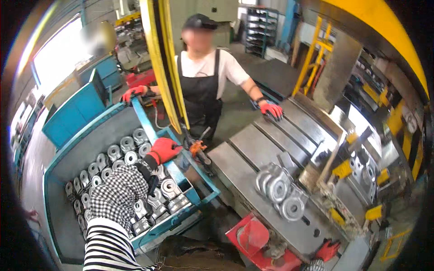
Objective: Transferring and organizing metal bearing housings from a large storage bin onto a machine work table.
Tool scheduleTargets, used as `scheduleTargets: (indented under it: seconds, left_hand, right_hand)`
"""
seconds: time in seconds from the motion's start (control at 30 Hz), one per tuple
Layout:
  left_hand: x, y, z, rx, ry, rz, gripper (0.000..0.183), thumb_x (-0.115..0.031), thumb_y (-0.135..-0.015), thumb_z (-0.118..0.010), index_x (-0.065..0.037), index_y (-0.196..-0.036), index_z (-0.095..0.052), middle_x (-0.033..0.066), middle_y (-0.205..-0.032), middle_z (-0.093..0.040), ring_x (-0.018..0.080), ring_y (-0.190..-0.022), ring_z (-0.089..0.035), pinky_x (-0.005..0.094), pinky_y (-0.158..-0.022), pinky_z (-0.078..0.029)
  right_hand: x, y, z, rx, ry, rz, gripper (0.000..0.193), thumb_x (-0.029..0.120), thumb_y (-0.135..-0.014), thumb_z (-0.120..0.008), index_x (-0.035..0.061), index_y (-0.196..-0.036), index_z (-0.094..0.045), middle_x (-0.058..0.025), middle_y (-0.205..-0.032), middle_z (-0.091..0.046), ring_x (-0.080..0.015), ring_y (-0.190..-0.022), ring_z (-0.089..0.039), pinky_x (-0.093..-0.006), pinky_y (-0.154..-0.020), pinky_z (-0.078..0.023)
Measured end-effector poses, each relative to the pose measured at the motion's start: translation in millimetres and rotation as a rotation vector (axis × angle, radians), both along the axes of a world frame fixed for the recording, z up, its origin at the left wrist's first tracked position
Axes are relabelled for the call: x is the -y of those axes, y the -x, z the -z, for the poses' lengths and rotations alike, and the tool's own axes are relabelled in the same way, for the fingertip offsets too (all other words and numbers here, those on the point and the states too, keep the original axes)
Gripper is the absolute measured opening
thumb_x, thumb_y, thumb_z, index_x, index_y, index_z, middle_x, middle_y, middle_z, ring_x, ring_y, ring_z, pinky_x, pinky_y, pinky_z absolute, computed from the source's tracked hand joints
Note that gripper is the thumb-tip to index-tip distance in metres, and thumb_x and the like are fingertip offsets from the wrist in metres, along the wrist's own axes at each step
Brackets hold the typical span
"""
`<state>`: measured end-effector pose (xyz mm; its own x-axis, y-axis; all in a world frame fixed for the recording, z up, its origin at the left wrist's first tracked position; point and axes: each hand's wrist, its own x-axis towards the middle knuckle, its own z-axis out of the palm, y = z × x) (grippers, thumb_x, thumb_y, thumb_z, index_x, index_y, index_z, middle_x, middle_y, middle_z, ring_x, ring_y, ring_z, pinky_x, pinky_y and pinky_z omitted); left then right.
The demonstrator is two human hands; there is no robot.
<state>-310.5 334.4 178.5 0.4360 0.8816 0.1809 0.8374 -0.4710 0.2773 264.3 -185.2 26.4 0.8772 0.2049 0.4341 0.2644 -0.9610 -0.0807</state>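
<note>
My left hand (163,151), in a red glove, is over the right rim of a blue metal bin (143,118). Its fingers are curled; anything inside them is hidden. Below that arm, rows of grey metal ring-ended parts (130,157) fill much of the bin. At the lower right, my right hand (328,249), also red-gloved, lies by the near edge of a slotted steel table (246,140) with fingers apart and nothing visible in them. Farther up the table sits a small cluster of similar metal ring-ended parts (293,208).
Across from me stands a person (199,86) in a dark apron, one red-gloved hand on the bin rim, the other on the table. A yellow post (165,63) rises between us. A red metal piece (248,237) juts beside the table's near side. Machinery with yellow blocks (342,169) borders the right.
</note>
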Motion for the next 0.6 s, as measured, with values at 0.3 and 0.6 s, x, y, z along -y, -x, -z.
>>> scheduleTargets:
  seconds: [0.3,0.6]
  left_hand:
    - [0,20,3,-0.143,-0.006,-0.057,0.042,-0.046,-0.076,-0.048,-0.008,-0.072,-0.064,0.0148,-0.076,-0.06,0.0329,-0.075,-0.055,0.0424,-0.067,-0.043]
    - [7,20,-4,-0.091,0.058,-0.055,0.043,-0.048,-0.076,-0.046,-0.008,-0.073,-0.063,0.0143,-0.077,-0.06,0.0324,-0.076,-0.056,0.0425,-0.068,-0.043]
  right_hand:
    - [-20,0,1,0.034,0.523,-0.015,0.053,0.041,-0.086,-0.035,0.0075,-0.127,-0.035,-0.011,-0.13,-0.036,-0.0293,-0.118,-0.033,-0.0442,-0.09,-0.031]
    - [-20,3,1,0.214,0.206,0.0,0.06,0.049,-0.079,-0.042,0.0064,-0.122,-0.042,-0.0141,-0.123,-0.043,-0.0315,-0.105,-0.046,-0.0445,-0.083,-0.038]
